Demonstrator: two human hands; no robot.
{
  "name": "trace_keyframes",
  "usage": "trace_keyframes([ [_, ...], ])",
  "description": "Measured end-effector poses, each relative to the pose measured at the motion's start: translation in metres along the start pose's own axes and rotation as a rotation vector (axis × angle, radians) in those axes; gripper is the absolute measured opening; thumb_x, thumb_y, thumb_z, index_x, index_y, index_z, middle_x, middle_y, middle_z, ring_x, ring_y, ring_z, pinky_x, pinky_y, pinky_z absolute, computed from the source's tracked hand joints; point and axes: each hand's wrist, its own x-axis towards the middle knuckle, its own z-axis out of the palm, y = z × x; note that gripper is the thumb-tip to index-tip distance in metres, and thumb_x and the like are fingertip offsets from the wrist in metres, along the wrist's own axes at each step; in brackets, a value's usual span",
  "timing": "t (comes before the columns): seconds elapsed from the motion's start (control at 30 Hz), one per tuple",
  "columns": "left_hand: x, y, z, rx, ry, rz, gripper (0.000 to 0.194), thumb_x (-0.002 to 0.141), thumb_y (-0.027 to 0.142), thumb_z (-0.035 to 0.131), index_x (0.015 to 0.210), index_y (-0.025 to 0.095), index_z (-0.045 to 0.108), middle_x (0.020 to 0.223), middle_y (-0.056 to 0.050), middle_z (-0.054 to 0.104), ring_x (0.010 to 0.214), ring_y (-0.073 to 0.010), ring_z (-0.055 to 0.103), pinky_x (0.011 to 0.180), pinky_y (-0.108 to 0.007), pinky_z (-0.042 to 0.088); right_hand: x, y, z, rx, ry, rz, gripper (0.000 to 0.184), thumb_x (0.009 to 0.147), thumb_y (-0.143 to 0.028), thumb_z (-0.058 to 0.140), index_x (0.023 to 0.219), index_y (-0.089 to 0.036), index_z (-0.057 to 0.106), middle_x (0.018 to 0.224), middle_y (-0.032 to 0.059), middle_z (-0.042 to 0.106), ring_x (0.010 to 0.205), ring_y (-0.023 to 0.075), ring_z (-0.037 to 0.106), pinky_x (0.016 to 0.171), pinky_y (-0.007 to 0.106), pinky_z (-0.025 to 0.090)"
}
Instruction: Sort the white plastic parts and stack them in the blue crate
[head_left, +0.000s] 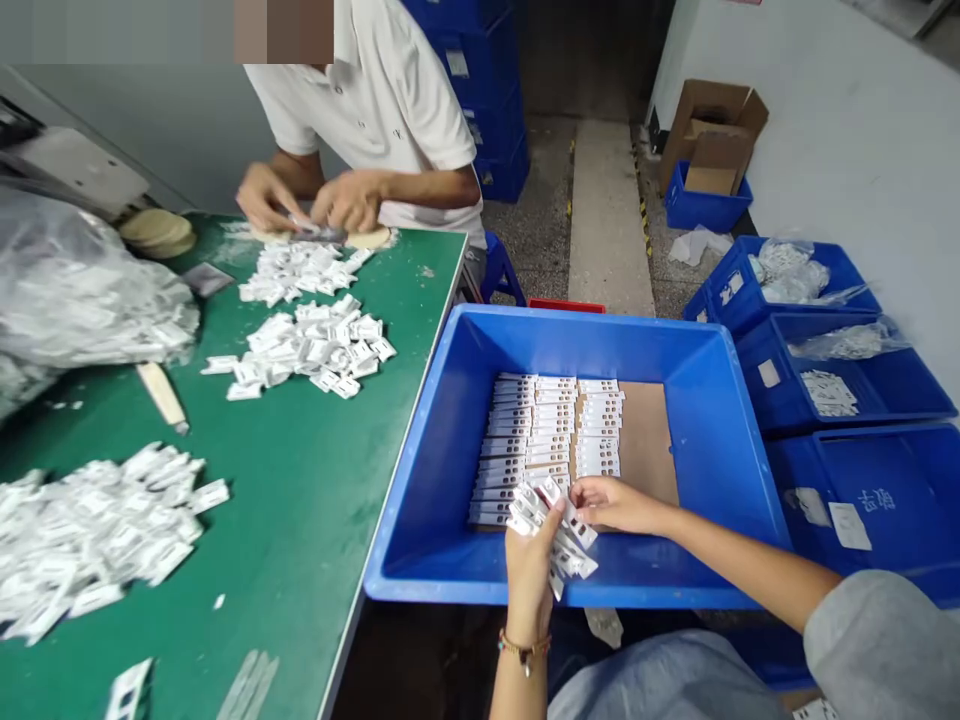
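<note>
My left hand (531,560), with a beaded bracelet at the wrist, is closed around a loose bunch of small white plastic pieces (574,562) with rectangular holes. My right hand (613,503) pinches at a white piece on the right side of that bunch. Both hands are over the near side of a big blue bin (720,470). Inside it, rows of similar white pieces (551,430) lie overlapped in three columns on a brown cardboard sheet (649,435). The third column is shorter than the other two.
On the left, a green table (315,470) carries heaps of white pieces (97,530) and a plastic bag (90,290). Across it, a co-worker in a white shirt (390,90) handles pieces. Blue bins (870,510) line the right wall; stacked blue crates (480,90) stand behind.
</note>
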Motion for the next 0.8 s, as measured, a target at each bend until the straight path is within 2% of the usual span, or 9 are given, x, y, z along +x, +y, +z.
trace_keyframes([
  [0.17, 0.004, -0.005, -0.001, -0.019, -0.012, -0.032, 0.053, 0.052, 0.035, 0.091, 0.095, 0.013, 0.07, 0.094, -0.01, 0.076, 0.088, -0.0252, 0.073, 0.077, -0.033, 0.057, 0.0, 0.011, 0.01, -0.011, 0.023, 0.002, 0.045, 0.073, -0.051, 0.077, 0.098, -0.019, 0.057, 0.085, -0.0005, 0.061, 0.069, 0.0117, 0.06, 0.068, 0.027, 0.048],
  [0.27, 0.003, -0.003, 0.002, -0.008, 0.006, -0.004, 0.047, 0.053, 0.033, 0.09, 0.09, 0.014, 0.069, 0.089, -0.007, 0.074, 0.08, -0.02, 0.071, 0.07, -0.027, 0.055, 0.006, 0.021, 0.007, -0.184, 0.09, -0.054, 0.03, 0.081, -0.042, 0.07, 0.098, -0.018, 0.061, 0.082, 0.0006, 0.064, 0.072, 0.0132, 0.062, 0.066, 0.026, 0.049],
  [0.37, 0.0, 0.005, 0.006, -0.027, 0.093, -0.038, 0.044, 0.052, 0.031, 0.088, 0.085, 0.015, 0.064, 0.074, 0.0, 0.069, 0.062, -0.0125, 0.064, 0.059, -0.023, 0.05, 0.007, 0.026, -0.023, -0.522, 0.201, 0.024, 0.014, 0.086, -0.027, 0.065, 0.093, -0.016, 0.066, 0.084, 0.0027, 0.069, 0.08, 0.0149, 0.065, 0.072, 0.025, 0.05],
  [0.43, -0.001, 0.012, 0.01, -0.09, 0.136, -0.111, 0.048, 0.047, 0.029, 0.087, 0.085, 0.017, 0.061, 0.064, 0.006, 0.063, 0.052, -0.01, 0.058, 0.054, -0.022, 0.047, 0.002, 0.032, -0.059, -0.837, 0.266, 0.23, 0.012, 0.089, -0.021, 0.061, 0.098, -0.017, 0.068, 0.09, 0.0023, 0.072, 0.086, 0.014, 0.066, 0.078, 0.023, 0.05],
  [0.5, 0.001, 0.015, 0.011, -0.138, 0.113, -0.151, 0.048, 0.045, 0.025, 0.084, 0.086, 0.019, 0.058, 0.061, 0.008, 0.06, 0.051, -0.0094, 0.057, 0.053, -0.021, 0.045, -0.009, 0.046, -0.096, -0.915, 0.309, 0.401, 0.011, 0.087, -0.016, 0.064, 0.096, -0.015, 0.069, 0.095, 0.0046, 0.073, 0.092, 0.0162, 0.066, 0.082, 0.025, 0.05],
  [0.57, 0.003, 0.017, 0.011, -0.153, 0.065, -0.196, 0.047, 0.047, 0.021, 0.081, 0.089, 0.019, 0.059, 0.064, 0.007, 0.061, 0.054, -0.0092, 0.058, 0.056, -0.02, 0.047, -0.021, 0.068, -0.122, -0.97, 0.326, 0.555, 0.007, 0.084, -0.015, 0.069, 0.091, -0.013, 0.069, 0.099, 0.0076, 0.071, 0.097, 0.0189, 0.065, 0.086, 0.029, 0.051],
  [0.63, 0.005, 0.017, 0.009, -0.154, 0.038, -0.223, 0.045, 0.049, 0.016, 0.078, 0.09, 0.019, 0.061, 0.07, 0.006, 0.063, 0.059, -0.009, 0.06, 0.061, -0.021, 0.049, -0.029, 0.095, -0.131, -1.007, 0.301, 0.666, 0.013, 0.087, -0.023, 0.069, 0.097, -0.014, 0.068, 0.105, 0.0076, 0.069, 0.098, 0.0194, 0.065, 0.087, 0.034, 0.053],
  [0.7, 0.005, 0.018, 0.007, -0.155, 0.043, -0.227, 0.045, 0.049, 0.013, 0.076, 0.091, 0.019, 0.062, 0.074, 0.006, 0.064, 0.063, -0.0086, 0.062, 0.066, -0.02, 0.051, -0.032, 0.122, -0.127, -1.033, 0.26, 0.714, 0.025, 0.092, -0.032, 0.064, 0.11, -0.015, 0.064, 0.111, 0.0067, 0.066, 0.098, 0.0192, 0.065, 0.085, 0.038, 0.056],
  [0.8, 0.005, 0.02, 0.005, -0.14, 0.066, -0.261, 0.046, 0.048, 0.012, 0.075, 0.092, 0.019, 0.063, 0.074, 0.006, 0.063, 0.063, -0.0088, 0.061, 0.063, -0.02, 0.051, -0.033, 0.154, -0.117, -1.087, 0.264, 0.651, 0.033, 0.094, -0.037, 0.061, 0.12, -0.016, 0.06, 0.118, 0.008, 0.063, 0.1, 0.02, 0.064, 0.084, 0.039, 0.057],
])
